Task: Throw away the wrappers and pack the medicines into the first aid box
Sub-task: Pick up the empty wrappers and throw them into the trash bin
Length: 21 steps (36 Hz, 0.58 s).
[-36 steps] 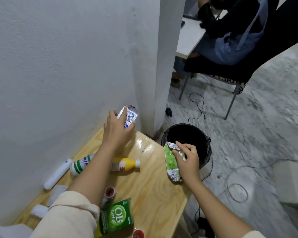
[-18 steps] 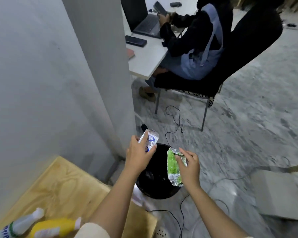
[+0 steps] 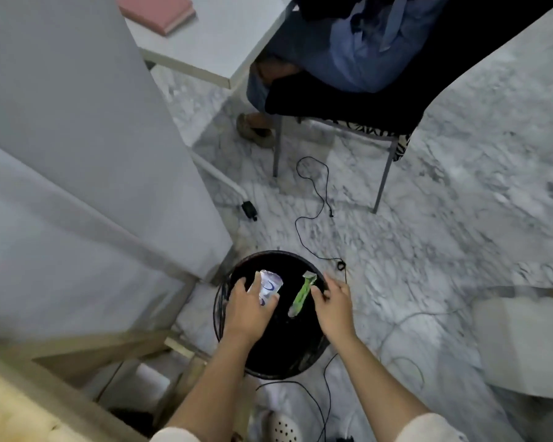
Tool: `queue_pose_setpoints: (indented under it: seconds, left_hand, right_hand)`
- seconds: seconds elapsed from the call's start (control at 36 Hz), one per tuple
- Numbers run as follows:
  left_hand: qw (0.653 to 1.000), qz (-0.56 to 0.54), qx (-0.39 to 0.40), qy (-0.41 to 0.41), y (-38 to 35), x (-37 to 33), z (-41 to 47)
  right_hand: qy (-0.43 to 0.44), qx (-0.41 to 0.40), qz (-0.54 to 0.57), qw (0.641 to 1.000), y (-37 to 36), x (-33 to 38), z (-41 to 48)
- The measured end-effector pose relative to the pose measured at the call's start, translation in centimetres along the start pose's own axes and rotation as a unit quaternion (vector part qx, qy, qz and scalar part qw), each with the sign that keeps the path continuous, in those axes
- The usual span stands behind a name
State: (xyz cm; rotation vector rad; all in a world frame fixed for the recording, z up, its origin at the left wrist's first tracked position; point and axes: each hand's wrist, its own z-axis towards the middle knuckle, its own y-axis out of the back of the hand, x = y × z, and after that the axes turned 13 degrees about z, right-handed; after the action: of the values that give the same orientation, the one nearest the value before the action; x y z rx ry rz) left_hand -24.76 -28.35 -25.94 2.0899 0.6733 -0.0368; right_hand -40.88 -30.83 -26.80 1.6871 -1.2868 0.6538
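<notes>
A round black bin [image 3: 224, 314] stands on the marble floor below me, and both my hands are over its dark opening. My left hand [image 3: 246, 311] grips a crumpled white wrapper with blue print [image 3: 268, 287] over the bin's left half. My right hand [image 3: 331, 306] pinches a green wrapper [image 3: 301, 295] at its edge with the fingertips. That wrapper hangs edge-on over the middle of the bin. The medicines and the first aid box are out of view.
The wooden table's corner [image 3: 16, 406] shows at bottom left, against a grey wall pillar [image 3: 87, 129]. Black cables [image 3: 313, 199] trail across the floor around the bin. A person sits on a black chair [image 3: 342, 103] at a white desk [image 3: 211, 43]. A pale box [image 3: 524, 339] lies at right.
My view has swung from the table down to the bin. Both hands carried their wrappers off the table and lowered them over the bin's opening.
</notes>
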Motion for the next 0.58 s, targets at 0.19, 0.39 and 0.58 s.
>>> queue_pose_setpoints:
  seconds: [0.19, 0.39, 0.58]
  left_hand:
    - [0.999, 0.036, 0.012, -0.019, 0.8, 1.1, -0.2]
    - [0.999, 0.022, -0.022, -0.026, 5.9, 0.7, -4.7]
    - [0.994, 0.003, -0.102, -0.040, 13.4, 2.5, -14.0]
  right_hand:
    - [-0.005, 0.031, -0.052, 0.998, 0.1, 0.1, -0.6]
    - [0.030, 0.039, -0.068, 0.997, 0.7, 5.1, -4.8]
    - [0.106, 0.057, -0.074, 0.990, 0.6, 13.2, -12.5]
